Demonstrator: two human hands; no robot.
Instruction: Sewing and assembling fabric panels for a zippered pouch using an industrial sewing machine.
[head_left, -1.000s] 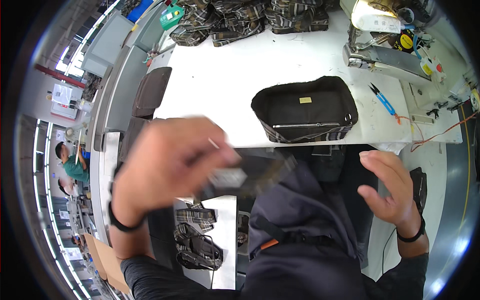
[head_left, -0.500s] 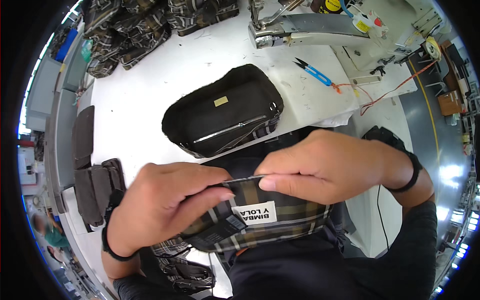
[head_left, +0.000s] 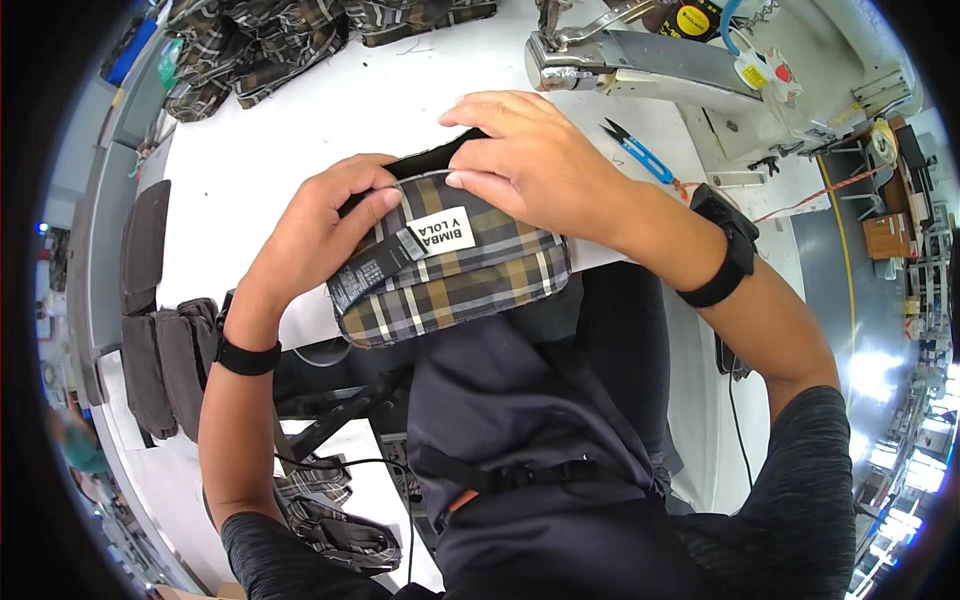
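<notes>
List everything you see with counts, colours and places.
Plaid pouch: one, multicoloured, centre
Label: one, white, pouch front
Strip tag: one, black, beside label
Plaid bags: several, multicoloured, upper left, lower left
Sewing machine: one, grey-white, upper right
Thread snips: one, blue, near sewing machine
Panels: at least three, dark brown, left
Table: one, white, beyond pouch
Cardboard box: one, brown, far right
Left hand: one, bare, pouch rim
Right hand: one, bare, pouch rim

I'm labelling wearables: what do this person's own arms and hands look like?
The left hand is bare, with a black wristband; the right hand is bare too, with a black wrist strap carrying a boxy module. The dark sleeves are short.
</notes>
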